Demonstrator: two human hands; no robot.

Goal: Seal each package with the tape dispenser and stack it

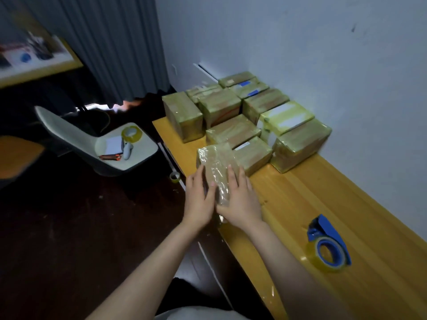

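Now the left hand [199, 199] and right hand [240, 200] press flat on the package [217, 161], fingers seemingly uncurled. The tape dispenser [328, 243] lies nearer, right.

Bare table [300, 197] before dispenser [328, 243] (stacked packages [242, 112] block beyond)

A pale chair [76, 137] holds a tape roll [130, 134], paper [113, 144] and a controller [127, 151]; a grey curtain [104, 42] hangs behind.
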